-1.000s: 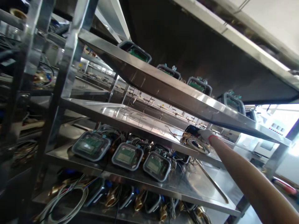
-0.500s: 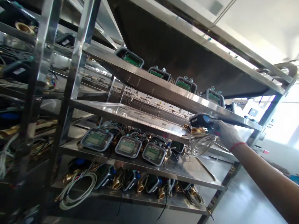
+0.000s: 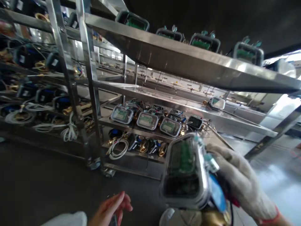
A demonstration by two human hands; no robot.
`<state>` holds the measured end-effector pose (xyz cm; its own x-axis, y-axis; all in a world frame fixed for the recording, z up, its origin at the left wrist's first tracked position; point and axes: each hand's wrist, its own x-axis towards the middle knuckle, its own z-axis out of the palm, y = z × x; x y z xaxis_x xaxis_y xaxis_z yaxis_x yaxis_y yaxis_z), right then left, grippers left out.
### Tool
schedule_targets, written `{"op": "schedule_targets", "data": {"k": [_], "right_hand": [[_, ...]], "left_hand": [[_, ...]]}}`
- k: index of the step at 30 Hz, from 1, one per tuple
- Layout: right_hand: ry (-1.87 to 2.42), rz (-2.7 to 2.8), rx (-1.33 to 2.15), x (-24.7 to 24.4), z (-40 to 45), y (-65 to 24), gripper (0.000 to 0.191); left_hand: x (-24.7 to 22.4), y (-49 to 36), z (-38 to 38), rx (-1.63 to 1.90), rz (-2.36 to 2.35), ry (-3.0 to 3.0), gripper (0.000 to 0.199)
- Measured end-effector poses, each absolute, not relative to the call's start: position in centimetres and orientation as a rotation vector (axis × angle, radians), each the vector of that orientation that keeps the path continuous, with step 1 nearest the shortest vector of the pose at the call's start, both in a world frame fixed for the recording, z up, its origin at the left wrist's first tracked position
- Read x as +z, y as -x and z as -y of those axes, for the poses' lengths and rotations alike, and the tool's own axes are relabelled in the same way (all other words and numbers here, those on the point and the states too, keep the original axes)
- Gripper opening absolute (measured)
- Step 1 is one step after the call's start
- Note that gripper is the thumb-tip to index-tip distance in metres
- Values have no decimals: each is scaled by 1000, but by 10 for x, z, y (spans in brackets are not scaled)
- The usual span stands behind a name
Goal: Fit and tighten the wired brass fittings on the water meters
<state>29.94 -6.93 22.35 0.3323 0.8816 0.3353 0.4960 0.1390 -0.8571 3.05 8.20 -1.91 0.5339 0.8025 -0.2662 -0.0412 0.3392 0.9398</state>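
Observation:
My right hand (image 3: pixel 237 179), in a pale glove with a red cuff edge, is closed on a meter (image 3: pixel 183 169) close in front of me. The meter has a clear-lidded box with a green circuit board inside, a blue disc on its side and a brass body below, partly cut off by the frame. My left hand (image 3: pixel 113 207) is bare and low in the view, apart from the meter. Its fingers are curled around a small greyish thing that I cannot make out.
A metal rack holds similar meters (image 3: pixel 147 121) on several shelves, some with coiled white cables (image 3: pixel 117 149). Another meter (image 3: pixel 217 103) sits at the right of a middle shelf (image 3: pixel 169 97). A second loaded rack (image 3: pixel 62 56) stands left. Wheels (image 3: pixel 94 164) rest on the dark floor.
My right hand has brought a meter from beside the middle shelf down and close to me, its lid now facing me. My left hand has come into view. The view has tilted downward.

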Motion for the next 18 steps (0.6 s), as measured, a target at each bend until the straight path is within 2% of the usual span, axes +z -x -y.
{"op": "schedule_targets", "data": {"k": [2, 6, 11, 15, 18], "right_hand": [[1444, 1554, 606, 195, 59, -282, 31], [1277, 1898, 687, 145, 43, -256, 25], [1078, 1910, 782, 99, 36, -236, 20], [991, 1927, 739, 73, 36, -232, 15], [1022, 1913, 661, 55, 36, -232, 9]], "left_hand": [[2, -29, -61, 659, -788, -1034, 62], [27, -24, -31, 687, -713, -657, 43], [23, -18, -21, 466, -826, -252, 63], [18, -17, -16, 499, -959, -147, 56], [13, -17, -7, 500, -997, -120, 59]]}}
